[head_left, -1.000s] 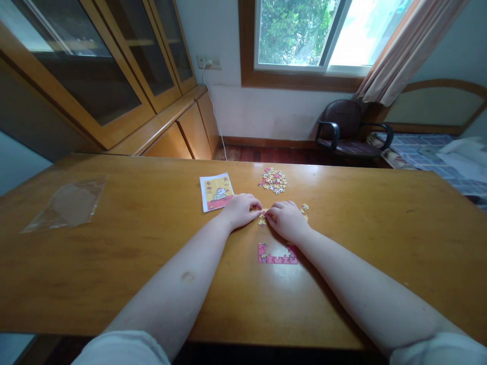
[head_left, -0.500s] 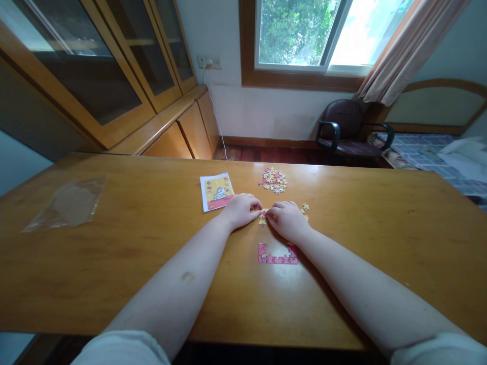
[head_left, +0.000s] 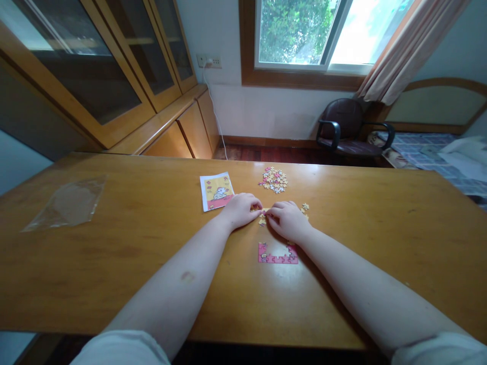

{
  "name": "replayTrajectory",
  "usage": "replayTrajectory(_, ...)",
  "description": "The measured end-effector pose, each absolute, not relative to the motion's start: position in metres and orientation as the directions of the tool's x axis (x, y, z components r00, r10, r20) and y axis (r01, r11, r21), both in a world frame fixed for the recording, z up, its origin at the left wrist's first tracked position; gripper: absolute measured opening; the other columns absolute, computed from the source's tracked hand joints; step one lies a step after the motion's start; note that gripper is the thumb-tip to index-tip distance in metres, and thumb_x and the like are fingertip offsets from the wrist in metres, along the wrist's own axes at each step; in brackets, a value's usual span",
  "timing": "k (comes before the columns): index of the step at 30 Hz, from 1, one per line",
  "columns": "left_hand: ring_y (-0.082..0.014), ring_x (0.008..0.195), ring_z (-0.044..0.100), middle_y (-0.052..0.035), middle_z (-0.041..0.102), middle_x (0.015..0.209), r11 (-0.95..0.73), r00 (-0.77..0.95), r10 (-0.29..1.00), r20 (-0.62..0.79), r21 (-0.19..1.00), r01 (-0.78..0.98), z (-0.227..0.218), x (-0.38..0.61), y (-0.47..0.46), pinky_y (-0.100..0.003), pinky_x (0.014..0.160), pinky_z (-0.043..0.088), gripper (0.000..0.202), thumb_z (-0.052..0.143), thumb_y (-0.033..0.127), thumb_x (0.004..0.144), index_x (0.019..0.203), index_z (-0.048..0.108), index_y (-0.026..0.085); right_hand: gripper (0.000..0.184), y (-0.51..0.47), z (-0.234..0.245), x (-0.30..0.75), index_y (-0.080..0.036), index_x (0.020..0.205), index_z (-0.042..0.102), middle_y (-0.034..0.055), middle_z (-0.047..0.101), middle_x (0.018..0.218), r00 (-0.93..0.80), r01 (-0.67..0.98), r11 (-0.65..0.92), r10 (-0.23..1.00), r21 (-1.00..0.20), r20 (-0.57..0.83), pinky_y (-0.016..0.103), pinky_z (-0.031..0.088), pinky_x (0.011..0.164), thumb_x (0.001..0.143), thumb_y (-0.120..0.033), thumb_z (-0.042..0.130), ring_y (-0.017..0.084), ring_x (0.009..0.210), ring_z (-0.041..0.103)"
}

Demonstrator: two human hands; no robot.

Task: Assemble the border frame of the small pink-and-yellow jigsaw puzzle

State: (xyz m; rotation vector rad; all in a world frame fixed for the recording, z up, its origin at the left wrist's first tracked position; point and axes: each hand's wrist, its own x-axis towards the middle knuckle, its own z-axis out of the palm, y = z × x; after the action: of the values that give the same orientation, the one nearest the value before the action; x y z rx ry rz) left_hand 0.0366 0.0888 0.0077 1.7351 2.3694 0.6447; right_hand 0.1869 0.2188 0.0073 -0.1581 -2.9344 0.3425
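My left hand (head_left: 244, 209) and my right hand (head_left: 288, 219) meet over the table, fingers pinched close together on small yellow jigsaw puzzle pieces (head_left: 262, 221). The hands cover most of those pieces. Nearer to me lies a joined strip of pink puzzle pieces (head_left: 277, 259), with its two sides turning upward at the ends. A few loose yellow pieces (head_left: 305, 207) sit just right of my right hand. Beyond the hands is a heap of mixed puzzle pieces (head_left: 274, 180). The picture card (head_left: 216, 191), yellow and pink with a white animal, lies by my left wrist.
A clear plastic bag (head_left: 70, 203) lies flat on the left of the wooden table (head_left: 152, 203). A glass-doored cabinet (head_left: 114, 66) stands at the back left. Past the far table edge are an armchair (head_left: 344, 126) and a bed (head_left: 429, 152).
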Motion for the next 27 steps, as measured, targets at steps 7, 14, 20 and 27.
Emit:
replayTrajectory(7,-0.019,0.084,0.062,-0.003,0.07,0.087,0.235,-0.321,0.935,0.15,0.417,0.878,0.006,0.036,0.089,-0.03,0.077,0.048,0.014,0.062,0.031,0.082,0.085,0.073,0.022,0.024,0.218,0.01,0.19,-0.019,0.094,0.071,0.0053,0.068,0.089,-0.978,0.026,0.967,0.077,-0.254,0.195,0.031,0.035,0.083,0.091,-0.035,0.053,0.019,0.089,0.06)
replayTrajectory(14,-0.0187,0.085,0.062,-0.0028,0.07,0.088,0.237,-0.32,0.936,0.144,0.414,0.879,0.007,0.037,0.089,-0.03,0.077,0.048,0.014,0.061,0.031,0.082,0.086,0.072,0.022,0.028,0.214,0.012,0.192,-0.021,0.097,0.071,0.0059,0.067,0.093,-0.986,-0.057,0.964,-0.014,-0.26,0.167,0.033,0.035,0.084,0.088,-0.044,0.059,0.019,0.089,0.059)
replayTrajectory(20,-0.0187,0.084,0.062,-0.0027,0.071,0.088,0.234,-0.315,0.939,0.14,0.411,0.881,0.006,0.036,0.088,-0.03,0.077,0.047,0.016,0.06,0.032,0.083,0.087,0.072,0.022,0.021,0.218,0.008,0.191,-0.023,0.1,0.072,0.0053,0.068,0.096,-0.98,-0.149,0.944,-0.102,-0.293,0.171,0.031,0.037,0.083,0.091,-0.032,0.056,0.017,0.087,0.06)
replayTrajectory(27,-0.0187,0.085,0.062,-0.0028,0.071,0.089,0.229,-0.311,0.939,0.146,0.408,0.884,0.006,0.036,0.088,-0.029,0.077,0.047,0.016,0.06,0.031,0.083,0.087,0.072,0.022,0.025,0.224,0.01,0.193,-0.022,0.098,0.073,0.0058,0.069,0.092,-0.979,-0.141,0.953,-0.094,-0.267,0.18,0.032,0.038,0.08,0.09,-0.039,0.057,0.018,0.083,0.061)
